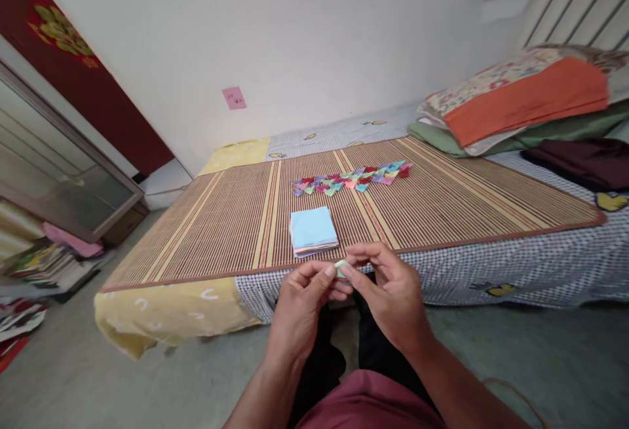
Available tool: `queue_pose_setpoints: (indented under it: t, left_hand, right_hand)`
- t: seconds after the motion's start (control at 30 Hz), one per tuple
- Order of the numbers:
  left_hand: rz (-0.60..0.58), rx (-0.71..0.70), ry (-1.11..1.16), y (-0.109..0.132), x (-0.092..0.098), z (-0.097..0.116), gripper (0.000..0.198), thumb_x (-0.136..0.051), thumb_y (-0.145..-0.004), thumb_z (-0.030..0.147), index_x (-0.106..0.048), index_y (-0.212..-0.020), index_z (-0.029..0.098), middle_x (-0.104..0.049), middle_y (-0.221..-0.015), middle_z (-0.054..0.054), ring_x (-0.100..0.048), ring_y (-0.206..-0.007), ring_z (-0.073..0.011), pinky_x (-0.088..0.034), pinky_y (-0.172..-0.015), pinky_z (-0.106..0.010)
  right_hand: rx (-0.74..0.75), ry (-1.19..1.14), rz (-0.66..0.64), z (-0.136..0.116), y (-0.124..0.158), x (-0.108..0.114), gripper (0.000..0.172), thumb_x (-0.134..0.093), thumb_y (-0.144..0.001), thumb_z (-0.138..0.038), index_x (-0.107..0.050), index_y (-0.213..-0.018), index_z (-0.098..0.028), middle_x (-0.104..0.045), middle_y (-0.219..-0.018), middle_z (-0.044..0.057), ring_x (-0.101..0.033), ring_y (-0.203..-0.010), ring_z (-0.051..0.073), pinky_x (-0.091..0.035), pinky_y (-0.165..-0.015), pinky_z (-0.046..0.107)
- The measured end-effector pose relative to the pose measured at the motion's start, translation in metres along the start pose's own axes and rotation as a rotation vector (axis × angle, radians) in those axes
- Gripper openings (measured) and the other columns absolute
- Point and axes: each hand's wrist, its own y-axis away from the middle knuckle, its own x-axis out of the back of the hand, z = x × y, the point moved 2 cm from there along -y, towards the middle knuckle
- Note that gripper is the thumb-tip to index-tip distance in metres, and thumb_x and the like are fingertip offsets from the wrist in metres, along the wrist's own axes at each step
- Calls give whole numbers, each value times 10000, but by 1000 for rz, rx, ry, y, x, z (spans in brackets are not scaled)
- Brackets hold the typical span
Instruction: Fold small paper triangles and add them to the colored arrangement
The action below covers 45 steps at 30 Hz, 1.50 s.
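Between my two hands is a small pale green piece of folded paper, mostly covered by the fingers. My left hand pinches it from the left with thumb and fingers. From the right, the thumb and fingers of my right hand close on it too. Just beyond the hands, a stack of square paper sheets lies near the mat's front edge, light blue on top with other pale colours beneath. Farther back, several small folded paper pieces in many colours stand in rows.
A striped bamboo mat covers the bed, over checked and yellow cloth. Folded bedding and a dark garment lie at the right. Books are stacked on the left. A pink note hangs on the wall.
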Motion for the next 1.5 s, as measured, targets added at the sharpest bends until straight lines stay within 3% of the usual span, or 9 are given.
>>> queue_pose_setpoints:
  t: [0.17,0.37,0.57,0.77,0.97,1.1,1.23,1.33,1.5]
  left_hand:
    - [-3,20,85,0,2,1,245,-909,-677,282,-792,-804,110,-770,-733,-59,-715,-651,-124,-579,-641,-193]
    - [-22,163,187,-1,5,-1,262,-905,-691,274,-802,-856,98,-803,-846,-103,-762,-758,-161,-610,-724,-215]
    - [22,34,125,-2,5,-4,256,-921,-663,277,-811,-827,114,-799,-761,-77,-750,-674,-141,-606,-681,-194]
    - [57,-122,-115,1,7,-3,225,-850,-750,320,-786,-852,129,-791,-786,-65,-741,-667,-177,-625,-685,-289]
    - [16,-248,-338,7,5,4,139,-749,-854,296,-770,-863,159,-766,-753,-33,-701,-673,-146,-583,-692,-247]
    - [-29,-237,-381,8,2,5,113,-775,-822,268,-756,-817,157,-739,-747,-22,-666,-680,-131,-544,-667,-220]
    - [32,-189,-336,5,6,5,151,-780,-811,284,-730,-786,144,-717,-673,-19,-650,-612,-126,-513,-598,-212]
    - [68,-161,-261,2,11,5,158,-772,-817,284,-725,-803,134,-728,-668,-31,-654,-612,-127,-498,-584,-203]
    - [60,-153,-139,-3,15,1,161,-773,-811,276,-711,-775,132,-718,-658,-30,-631,-604,-122,-475,-564,-196]
  right_hand:
    - [87,109,-38,-9,-3,2,83,-696,-898,-187,-723,-964,-230,-741,-864,20,-694,-788,183,-560,-748,318]
    - [170,124,-21,-10,-4,2,101,-679,-911,-153,-709,-967,-232,-749,-912,24,-699,-851,189,-546,-768,317]
    - [185,160,-54,-14,-6,3,92,-658,-923,-149,-702,-901,-227,-725,-849,17,-686,-811,182,-535,-736,304]
    - [138,189,-87,-21,-7,5,73,-645,-922,-183,-688,-883,-227,-722,-809,10,-682,-753,178,-533,-699,289]
    - [87,173,-151,-21,-8,7,119,-647,-902,-194,-664,-786,-214,-680,-714,-9,-623,-661,154,-493,-627,267]
    - [-27,70,-219,-15,-8,5,157,-652,-910,-225,-650,-755,-202,-647,-682,-19,-597,-614,134,-469,-575,241]
    - [-98,17,-270,-9,-9,9,223,-562,-990,-304,-689,-836,-204,-684,-749,-1,-650,-715,151,-501,-657,248]
    - [-92,29,-295,-9,-8,13,128,-597,-969,-287,-699,-932,-217,-722,-842,4,-675,-790,158,-519,-716,252]
    - [-47,122,-324,-12,-4,13,32,-686,-888,-240,-680,-875,-211,-681,-739,-21,-620,-662,138,-490,-627,237]
